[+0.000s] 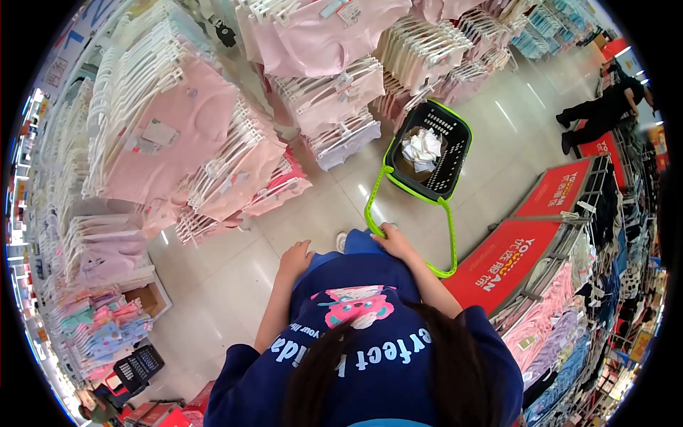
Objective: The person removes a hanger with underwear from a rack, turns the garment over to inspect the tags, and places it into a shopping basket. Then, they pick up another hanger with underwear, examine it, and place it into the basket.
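My right hand (pixel 393 240) is closed on the bright green handle (pixel 371 206) of a shopping basket. The black basket (pixel 455 153) has a green rim and perforated sides. It stands tilted on the floor ahead and to the right, with a crumpled white cloth item (pixel 422 148) lying inside. My left hand (pixel 295 257) hangs beside my left thigh with its fingers loosely apart and nothing in them. Nearest to it on the left is a rack of pink garments on white hangers (pixel 171 135).
More pale pink garments (pixel 320 35) hang ahead. Red sign boards (pixel 498 260) edge a clothing display on the right. A person in dark clothes (pixel 605 107) stands at the far right. Another black basket (pixel 139 368) sits at the lower left. Tiled floor (pixel 235 285) runs between the racks.
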The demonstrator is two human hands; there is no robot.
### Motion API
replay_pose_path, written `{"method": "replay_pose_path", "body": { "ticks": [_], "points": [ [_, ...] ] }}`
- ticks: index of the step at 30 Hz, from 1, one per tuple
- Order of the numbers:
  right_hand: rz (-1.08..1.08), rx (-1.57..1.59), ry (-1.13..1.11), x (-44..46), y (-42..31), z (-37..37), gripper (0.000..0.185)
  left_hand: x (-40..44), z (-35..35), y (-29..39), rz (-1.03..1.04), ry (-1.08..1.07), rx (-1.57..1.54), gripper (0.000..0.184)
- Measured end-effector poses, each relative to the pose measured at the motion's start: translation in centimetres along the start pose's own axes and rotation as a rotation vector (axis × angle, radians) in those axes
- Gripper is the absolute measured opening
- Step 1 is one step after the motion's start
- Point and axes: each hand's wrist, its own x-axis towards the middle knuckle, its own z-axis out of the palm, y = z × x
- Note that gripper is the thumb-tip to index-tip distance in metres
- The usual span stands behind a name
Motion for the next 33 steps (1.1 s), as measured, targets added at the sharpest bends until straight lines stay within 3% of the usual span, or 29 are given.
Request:
{"method": "replay_pose_path", "body": {
  "ticks": [2,4,7,9,11,13,16,22,28,33],
  "points": [
    [0.037,0.086,-0.054,-0.2,-1.4,-0.5,0.034,1.8,-1.1,0.4,0.023,0.005,-0.042,0.04],
    [0.066,0.21,-0.114,-0.6,-2.0,-0.8,0.034,4.1,-1.9,0.9,0.112,0.141,-0.074,0.041],
    [0.075,0.149,-0.109,-0.4,-1.4,-0.3,0.033,10.3,-2.9,0.6,0.283,0.381,-0.173,0.046],
    [0.061,0.03,-0.094,-0.4,-0.5,-0.1,0.033,13.6,-7.4,3.1,0.385,0.539,-0.192,0.05],
    [0.057,-0.08,-0.097,-0.7,0.0,-0.4,0.034,17.1,-11.6,5.0,0.363,0.64,-0.206,0.051],
    [0.062,-0.176,-0.122,-1.3,-0.4,-1.3,0.036,21.0,-14.3,5.8,0.401,0.882,-0.037,0.051],
    [0.107,-0.204,-0.193,-2.0,0.2,-1.5,0.036,25.0,-16.5,6.6,0.353,0.95,0.088,0.046],
    [0.154,-0.26,-0.319,-2.2,4.5,0.0,0.041,28.4,-16.5,7.1,0.26,0.757,0.023,0.021],
    [0.243,-0.277,-0.437,-3.0,8.8,1.7,0.041,25.3,-15.8,10.1,0.277,0.749,-0.033,0.018],
    [0.22,-0.192,-0.4,-3.2,10.8,2.5,0.039,23.2,-15.7,11.4,0.3,0.83,-0.086,0.015]
  ]
}}
